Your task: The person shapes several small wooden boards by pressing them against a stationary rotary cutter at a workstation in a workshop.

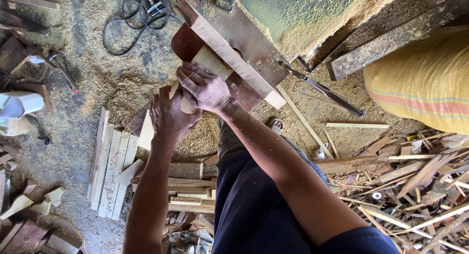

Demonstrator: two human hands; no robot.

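Over the small brown table [254, 49] your two hands meet on one pale wooden piece [211, 63], which lies flat on the table top against the long light fence strip [234, 58] running diagonally across it. Your right hand [205, 88] lies palm down on the piece, wrist bent a little, forearm reaching up from the lower right of the view across your dark trousers [254, 200]. Its fingers [188, 75] are curled over the near end of the wood and pressed onto it, closed about it rather than spread. Your left hand [168, 117] sits just below and beside the right one, back of the hand toward the camera, arm coming nearly straight up from the bottom edge. Its fingers are folded shut around the lower end of the same pale piece, of which a small bit shows between the two hands; how far the thumb wraps round I cannot tell.

Sawdust [122, 83] covers the floor around the table. A row of pale slats [111, 166] lies on the floor to the left of your left arm, with stacked short boards [188, 185] near your knee. A black cable [141, 14] coils at the top, a long dark tool [325, 90] lies to the right of the table, and a heap of thin offcuts [415, 185] fills the lower right beneath a yellow striped sack [425, 83].
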